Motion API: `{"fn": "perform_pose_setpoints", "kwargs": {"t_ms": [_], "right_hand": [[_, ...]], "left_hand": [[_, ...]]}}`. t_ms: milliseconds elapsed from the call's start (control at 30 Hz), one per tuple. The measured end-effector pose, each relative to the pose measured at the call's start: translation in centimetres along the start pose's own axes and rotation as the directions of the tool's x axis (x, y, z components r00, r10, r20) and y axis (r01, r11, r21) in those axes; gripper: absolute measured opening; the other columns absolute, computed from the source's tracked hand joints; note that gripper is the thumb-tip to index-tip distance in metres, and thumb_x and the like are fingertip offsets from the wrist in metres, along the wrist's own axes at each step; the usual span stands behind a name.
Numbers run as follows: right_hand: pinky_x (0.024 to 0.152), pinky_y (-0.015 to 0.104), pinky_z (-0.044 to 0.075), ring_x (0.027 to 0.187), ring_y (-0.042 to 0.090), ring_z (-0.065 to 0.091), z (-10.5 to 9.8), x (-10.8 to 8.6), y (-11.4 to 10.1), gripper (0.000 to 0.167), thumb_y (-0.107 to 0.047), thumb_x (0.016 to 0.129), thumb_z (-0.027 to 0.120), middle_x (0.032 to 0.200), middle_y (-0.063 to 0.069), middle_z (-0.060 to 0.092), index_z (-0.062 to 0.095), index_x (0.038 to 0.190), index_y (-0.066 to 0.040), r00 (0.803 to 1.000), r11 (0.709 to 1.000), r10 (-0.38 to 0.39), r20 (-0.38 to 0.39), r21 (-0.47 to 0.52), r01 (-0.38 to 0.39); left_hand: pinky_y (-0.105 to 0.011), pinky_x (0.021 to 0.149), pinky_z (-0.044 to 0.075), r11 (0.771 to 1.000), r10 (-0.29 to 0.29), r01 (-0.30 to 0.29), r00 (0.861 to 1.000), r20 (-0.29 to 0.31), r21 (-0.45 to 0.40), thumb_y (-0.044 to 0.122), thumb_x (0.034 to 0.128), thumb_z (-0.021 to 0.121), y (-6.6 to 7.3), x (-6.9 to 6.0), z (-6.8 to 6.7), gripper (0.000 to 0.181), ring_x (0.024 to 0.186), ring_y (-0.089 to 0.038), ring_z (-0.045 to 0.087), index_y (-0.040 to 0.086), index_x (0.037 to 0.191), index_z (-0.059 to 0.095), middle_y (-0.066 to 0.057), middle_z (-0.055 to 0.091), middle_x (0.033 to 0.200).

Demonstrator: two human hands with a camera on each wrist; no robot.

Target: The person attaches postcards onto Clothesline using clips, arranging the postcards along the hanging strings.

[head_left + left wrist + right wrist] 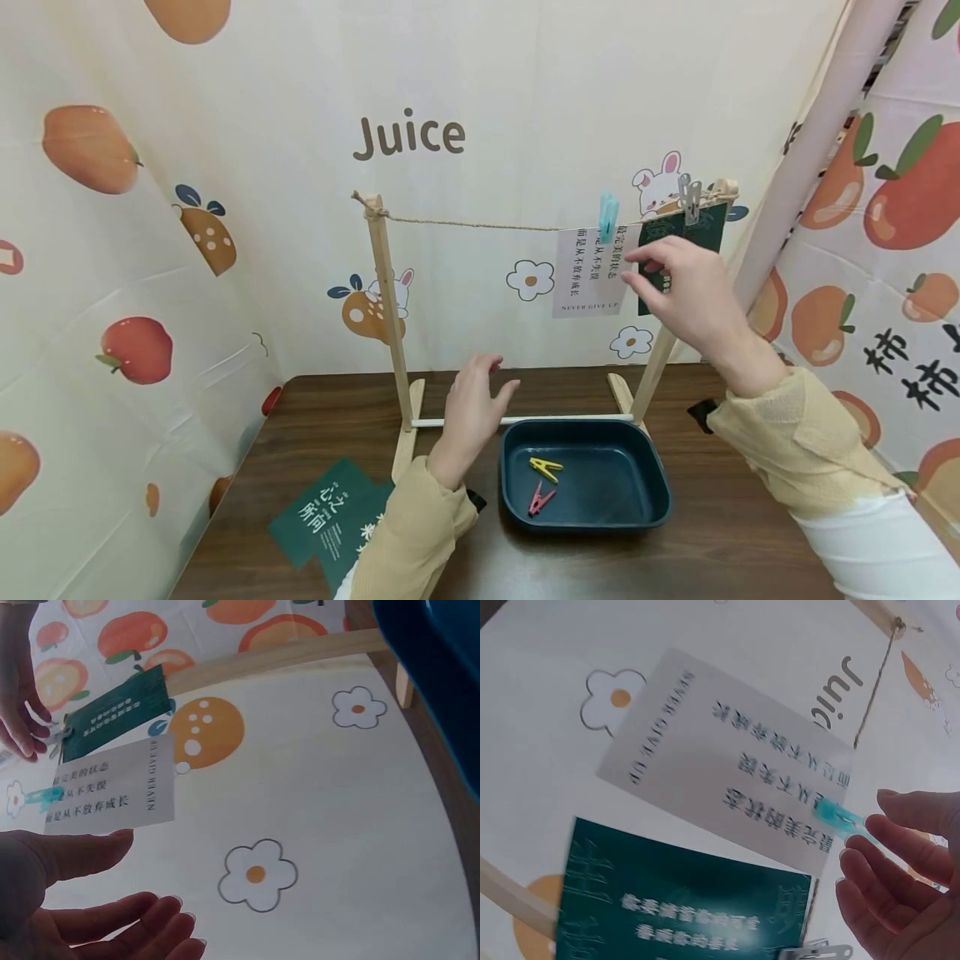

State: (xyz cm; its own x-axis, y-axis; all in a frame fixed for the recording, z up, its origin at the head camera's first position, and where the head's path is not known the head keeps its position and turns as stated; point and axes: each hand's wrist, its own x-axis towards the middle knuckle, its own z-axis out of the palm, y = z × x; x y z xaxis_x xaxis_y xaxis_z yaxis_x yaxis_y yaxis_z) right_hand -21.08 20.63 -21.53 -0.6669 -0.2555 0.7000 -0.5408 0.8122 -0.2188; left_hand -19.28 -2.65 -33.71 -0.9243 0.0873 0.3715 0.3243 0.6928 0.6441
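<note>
A white card [588, 279] hangs from the twine under a blue clip [608, 217]; beside it on the right a dark green card [705, 229] hangs under a grey clip [689, 200]. My right hand [693, 292] is raised in front of the green card, fingers loosely bent and holding nothing; in the right wrist view that hand [907, 877] is near the blue clip [844, 819]. Lower down, between the rack's posts, my left hand [472, 408] has thumb and fingers apart with nothing between them. The left wrist view shows the left hand [97, 900] empty, below the white card [112, 787].
A dark blue tray [585, 521] on the table holds a yellow clip [545, 468] and a pink clip [540, 499]. Green cards [322, 517] lie at the table's left. The wooden rack's left post [390, 308] carries the twine [472, 224].
</note>
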Motion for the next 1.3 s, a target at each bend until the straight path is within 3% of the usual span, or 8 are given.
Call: {"fn": "perform_pose_setpoints", "kwargs": {"t_ms": [233, 467, 700, 900, 1033, 1300], "right_hand": [[0.067, 0.043, 0.046, 0.077, 0.027, 0.054, 1.2, -3.0, 0.4, 0.022, -0.005, 0.078, 0.067, 0.094, 0.016, 0.061, 0.063, 0.098, 0.001, 1.0, 0.999, 0.026, -0.018, 0.035, -0.025], [0.061, 0.037, 0.045, 0.072, 0.02, 0.056, 3.8, -6.8, 1.4, 0.022, -0.001, 0.073, 0.07, 0.087, 0.011, 0.063, 0.064, 0.094, 0.0, 0.997, 0.996, 0.036, -0.061, 0.088, -0.031], [0.06, 0.034, 0.046, 0.072, 0.017, 0.056, 6.4, -9.9, 1.8, 0.025, -0.003, 0.072, 0.071, 0.086, 0.008, 0.062, 0.064, 0.096, -0.002, 0.994, 0.989, 0.103, -0.043, 0.113, -0.097], [0.063, 0.022, 0.044, 0.075, 0.013, 0.052, 8.2, -12.0, 1.8, 0.027, -0.005, 0.073, 0.071, 0.088, 0.006, 0.061, 0.064, 0.098, -0.003, 0.986, 0.975, 0.163, -0.026, 0.159, -0.157], [0.064, 0.026, 0.047, 0.077, 0.013, 0.053, 9.6, -13.5, 1.9, 0.031, -0.005, 0.072, 0.073, 0.092, 0.005, 0.061, 0.063, 0.101, -0.005, 0.981, 0.965, 0.194, 0.0, 0.178, -0.191], [0.063, 0.035, 0.049, 0.078, 0.016, 0.055, 12.6, -16.8, 1.6, 0.033, -0.006, 0.07, 0.074, 0.088, 0.001, 0.058, 0.062, 0.102, -0.007, 0.966, 0.936, 0.259, 0.029, 0.24, -0.258]], "left_hand": [[-0.037, 0.072, 0.047, 1.0, -0.021, 0.021, 1.0, 0.009, 0.006, 0.019, 0.0784, 0.068, -1.5, -1.6, 1.3, 0.04, 0.09, -0.024, 0.055, 0.0, 0.111, 0.055, -0.012, 0.057, 0.101], [-0.034, 0.066, 0.047, 0.997, -0.068, 0.069, 0.996, 0.049, -0.023, 0.016, 0.0771, 0.069, -2.9, -3.2, 3.0, 0.042, 0.085, -0.023, 0.055, -0.001, 0.112, 0.054, -0.012, 0.056, 0.099], [-0.033, 0.064, 0.046, 0.993, -0.112, 0.114, 0.991, 0.076, -0.025, 0.015, 0.077, 0.069, -3.9, -4.7, 4.4, 0.039, 0.082, -0.022, 0.055, -0.001, 0.109, 0.056, -0.01, 0.056, 0.095], [-0.03, 0.06, 0.044, 0.992, -0.123, 0.125, 0.99, 0.066, -0.023, 0.013, 0.075, 0.071, -4.8, -5.7, 5.6, 0.037, 0.075, -0.018, 0.052, -0.003, 0.106, 0.057, -0.009, 0.055, 0.088], [-0.028, 0.056, 0.041, 0.988, -0.15, 0.152, 0.985, 0.085, -0.027, 0.013, 0.0744, 0.071, -5.3, -6.4, 6.4, 0.038, 0.069, -0.016, 0.047, -0.004, 0.105, 0.057, -0.009, 0.053, 0.084], [-0.033, 0.064, 0.047, 0.976, -0.214, 0.217, 0.967, 0.136, -0.006, 0.013, 0.0747, 0.071, -6.4, -7.7, 7.9, 0.037, 0.073, -0.017, 0.051, -0.004, 0.105, 0.057, -0.011, 0.055, 0.089]]}}
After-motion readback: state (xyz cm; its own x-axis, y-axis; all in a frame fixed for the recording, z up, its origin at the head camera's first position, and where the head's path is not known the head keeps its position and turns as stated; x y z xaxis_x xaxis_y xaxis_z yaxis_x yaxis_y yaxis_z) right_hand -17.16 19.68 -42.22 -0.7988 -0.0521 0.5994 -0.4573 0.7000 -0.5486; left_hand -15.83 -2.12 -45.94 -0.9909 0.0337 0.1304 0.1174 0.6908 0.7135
